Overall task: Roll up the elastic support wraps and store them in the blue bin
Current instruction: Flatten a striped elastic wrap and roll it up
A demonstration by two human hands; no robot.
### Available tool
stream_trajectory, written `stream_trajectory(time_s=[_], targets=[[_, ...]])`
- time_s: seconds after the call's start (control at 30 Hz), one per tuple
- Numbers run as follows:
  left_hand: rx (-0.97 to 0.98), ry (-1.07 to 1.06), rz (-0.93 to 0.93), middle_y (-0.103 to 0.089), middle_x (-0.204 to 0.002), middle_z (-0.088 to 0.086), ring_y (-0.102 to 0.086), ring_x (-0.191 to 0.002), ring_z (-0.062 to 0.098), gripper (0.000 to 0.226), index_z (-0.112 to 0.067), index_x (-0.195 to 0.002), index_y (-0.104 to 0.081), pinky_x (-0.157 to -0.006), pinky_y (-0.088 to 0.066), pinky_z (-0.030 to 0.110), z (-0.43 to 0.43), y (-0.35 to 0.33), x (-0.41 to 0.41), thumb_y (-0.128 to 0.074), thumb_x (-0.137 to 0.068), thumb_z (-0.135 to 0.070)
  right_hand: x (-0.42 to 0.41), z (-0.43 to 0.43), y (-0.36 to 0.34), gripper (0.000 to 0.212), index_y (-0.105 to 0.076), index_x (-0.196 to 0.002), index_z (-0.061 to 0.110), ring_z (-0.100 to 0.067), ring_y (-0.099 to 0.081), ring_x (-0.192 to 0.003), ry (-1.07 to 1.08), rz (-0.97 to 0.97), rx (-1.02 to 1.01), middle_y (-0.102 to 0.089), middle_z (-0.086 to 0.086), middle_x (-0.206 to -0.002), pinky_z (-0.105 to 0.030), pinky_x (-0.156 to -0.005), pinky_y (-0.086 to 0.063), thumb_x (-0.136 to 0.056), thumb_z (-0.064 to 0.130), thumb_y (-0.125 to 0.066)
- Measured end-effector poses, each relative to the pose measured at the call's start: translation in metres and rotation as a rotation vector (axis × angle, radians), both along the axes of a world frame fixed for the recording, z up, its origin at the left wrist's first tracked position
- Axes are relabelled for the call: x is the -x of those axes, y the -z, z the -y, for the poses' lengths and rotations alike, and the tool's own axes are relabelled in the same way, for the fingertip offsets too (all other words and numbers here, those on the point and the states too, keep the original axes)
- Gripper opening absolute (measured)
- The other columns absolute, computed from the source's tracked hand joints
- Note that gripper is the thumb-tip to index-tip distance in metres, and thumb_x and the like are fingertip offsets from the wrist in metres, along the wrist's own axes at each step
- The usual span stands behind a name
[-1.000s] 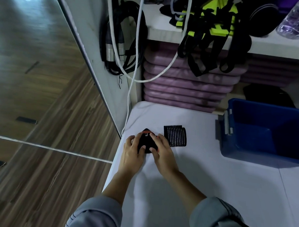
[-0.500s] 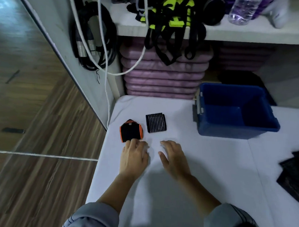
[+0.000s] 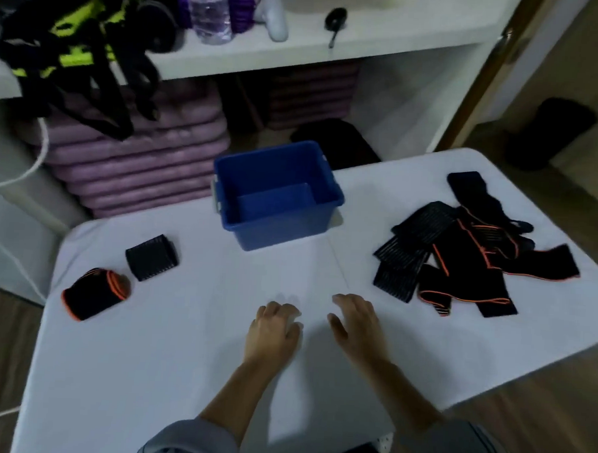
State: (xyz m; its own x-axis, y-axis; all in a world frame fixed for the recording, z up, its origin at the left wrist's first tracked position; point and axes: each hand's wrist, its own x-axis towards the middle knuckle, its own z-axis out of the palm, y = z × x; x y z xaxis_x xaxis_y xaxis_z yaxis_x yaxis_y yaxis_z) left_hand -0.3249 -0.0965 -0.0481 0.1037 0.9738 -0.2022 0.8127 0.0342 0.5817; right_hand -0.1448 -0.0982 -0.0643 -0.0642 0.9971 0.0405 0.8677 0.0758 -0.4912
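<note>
Both hands, left and right, rest empty with relaxed grip on the worktop. Two wraps lie rolled at left; the next move, I'd say, is a reach right to the loose pile.

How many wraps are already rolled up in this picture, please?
2. The orange-trimmed roll lies near the left edge of the table; the black ribbed roll lies just beyond it, toward the blue bin. None shows inside the bin, though its near wall hides some floor.
</note>
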Motion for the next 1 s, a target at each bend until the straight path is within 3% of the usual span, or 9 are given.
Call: stream_trajectory(time_s=[0.23, 0.37, 0.53, 0.77, 0.9, 1.0], targets=[[-0.063, 0.049, 0.125, -0.059, -0.111, 0.000, -0.050, -0.107, 0.019, 0.026, -0.026, -0.109, -0.065, -0.090, -0.046, 0.032, -0.021, 0.000, -0.130, -0.055, -0.085, -0.020, -0.128, -0.005, 0.000, 0.029, -0.062, -0.110, 0.009, -0.029, -0.061, -0.094, 0.142, -0.027, -0.055, -0.064, -0.010, -0.104, -0.035, -0.080, -0.050, -0.084, 0.021, -0.062], [-0.077, 0.024, 0.128, -0.060, -0.109, 0.003, -0.051, -0.105, 0.022, 0.027, -0.020, -0.110, -0.064, -0.087, -0.044, 0.028, -0.036, 0.003, -0.179, -0.057, -0.084, -0.015, -0.176, -0.017, -0.005, 0.025, -0.061, -0.108, 0.010, -0.026, -0.058, -0.090, 0.155, -0.068, -0.125, -0.063, -0.008, -0.103, -0.032, -0.076, -0.049, -0.083, 0.016, -0.061], [-0.078, -0.071, 0.125, -0.060, -0.108, 0.005, -0.051, -0.103, 0.023, 0.027, -0.017, -0.110, -0.064, -0.083, -0.048, 0.033, -0.052, 0.002, -0.215, -0.060, -0.084, -0.015, -0.212, -0.046, -0.013, 0.030, -0.060, -0.107, 0.011, -0.027, -0.054, -0.087, 0.081, -0.117, -0.199, -0.061, -0.008, -0.102, -0.034, -0.072, -0.047, -0.088, 0.029, -0.048], [-0.052, -0.187, 0.064, -0.055, -0.115, 0.009, -0.051, -0.108, 0.027, 0.032, -0.014, -0.116, -0.060, -0.090, -0.046, 0.034, -0.087, 0.011, -0.220, -0.063, -0.084, -0.015, -0.216, -0.122, -0.009, 0.035, -0.053, -0.125, 0.008, -0.024, -0.050, -0.110, -0.082, -0.144, -0.106, -0.055, -0.008, -0.121, -0.034, -0.087, -0.047, -0.090, 0.012, -0.055], [-0.038, -0.225, 0.074, -0.054, -0.115, 0.009, -0.053, -0.106, 0.028, 0.034, -0.014, -0.116, -0.059, -0.088, -0.049, 0.038, -0.102, 0.019, -0.219, -0.064, -0.083, -0.015, -0.211, -0.156, 0.003, 0.048, -0.043, -0.137, 0.010, -0.023, -0.038, -0.128, -0.171, -0.093, 0.030, -0.046, -0.008, -0.138, -0.032, -0.105, -0.035, -0.093, 0.021, -0.055], [-0.016, -0.253, 0.077, -0.054, -0.113, 0.007, -0.053, -0.103, 0.024, 0.040, -0.016, -0.119, -0.057, -0.085, -0.049, 0.034, -0.100, 0.023, -0.218, -0.068, -0.080, -0.018, -0.211, -0.169, 0.014, 0.057, -0.041, -0.139, 0.010, -0.027, -0.041, -0.123, -0.188, -0.001, 0.075, -0.050, -0.008, -0.136, -0.039, -0.103, -0.037, -0.089, 0.031, -0.059]])
